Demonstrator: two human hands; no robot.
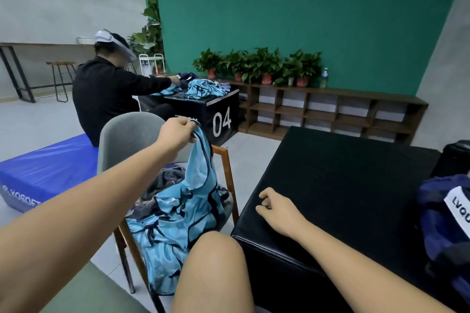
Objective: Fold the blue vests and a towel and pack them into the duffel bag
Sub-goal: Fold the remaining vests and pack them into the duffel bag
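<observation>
My left hand (178,133) pinches a blue vest (201,168) by its strap, held high to free it from the pile (165,226) on the chair (127,132) seat. Right hand (278,212), loosely curled and empty, rests near the black box (343,185)'s front-left corner; duffel bag (440,223) at its right edge.

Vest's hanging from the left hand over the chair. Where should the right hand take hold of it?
Probably the dark-trimmed edge of the vest just below the left hand, coming in from the right: it hangs free there, clear of the pile.

Bare left hand (175,132), bare right hand (278,209), bare forearms (101,198), one bare knee (216,249)
</observation>
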